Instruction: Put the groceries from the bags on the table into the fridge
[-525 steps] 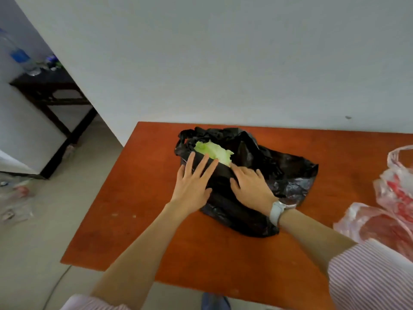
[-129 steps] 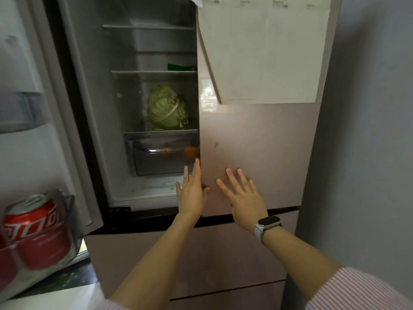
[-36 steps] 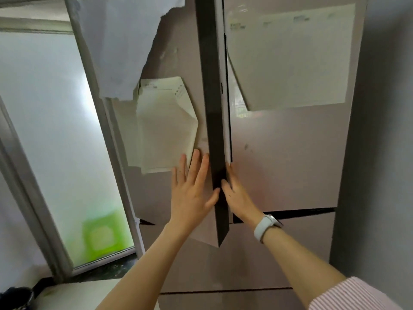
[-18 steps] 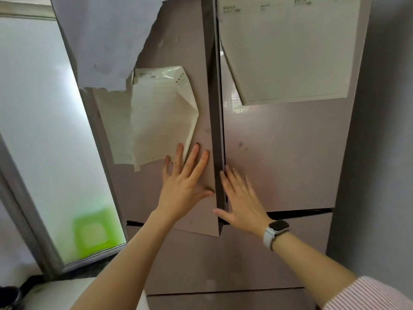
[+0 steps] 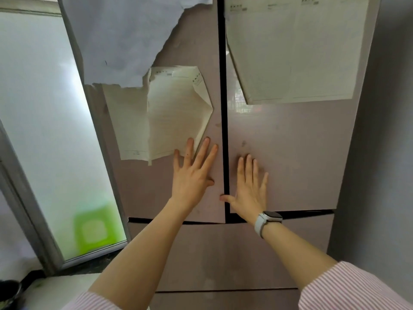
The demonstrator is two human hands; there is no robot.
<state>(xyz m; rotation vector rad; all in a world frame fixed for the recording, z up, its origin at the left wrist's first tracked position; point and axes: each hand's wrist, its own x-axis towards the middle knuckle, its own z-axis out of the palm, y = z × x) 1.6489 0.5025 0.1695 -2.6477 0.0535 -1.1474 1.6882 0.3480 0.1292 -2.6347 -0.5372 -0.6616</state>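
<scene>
My left hand (image 5: 192, 175) lies flat on the left door (image 5: 156, 186) of the fridge (image 5: 279, 153), fingers straight and spread, holding nothing. My right hand (image 5: 250, 189) lies flat on the right door (image 5: 290, 164), fingers straight too, thumb stretched out toward the dark gap (image 5: 224, 130) that runs up between the two doors. That gap passes right between my hands, and both doors look flush with each other along it. The fridge fills the space straight ahead of my palms; I can see none of its inside, so I cannot tell where the groceries sit behind the doors.

Just above my left fingertips hangs a creased, folded sheet of paper (image 5: 174, 113), its lower corner touching or just behind my middle finger. Higher over that hand is a torn pale sheet (image 5: 116, 41). Above my right hand, well apart from it, a large printed sheet (image 5: 297, 52) is stuck to the right door. A watch (image 5: 269, 221) with a pale strap is on my right wrist, and striped sleeves (image 5: 348, 289) cover both upper forearms. Below my wrists the drawer fronts (image 5: 223, 253) run across. Off beyond my left arm is a frosted glass panel (image 5: 44, 130) with a green blur low down
</scene>
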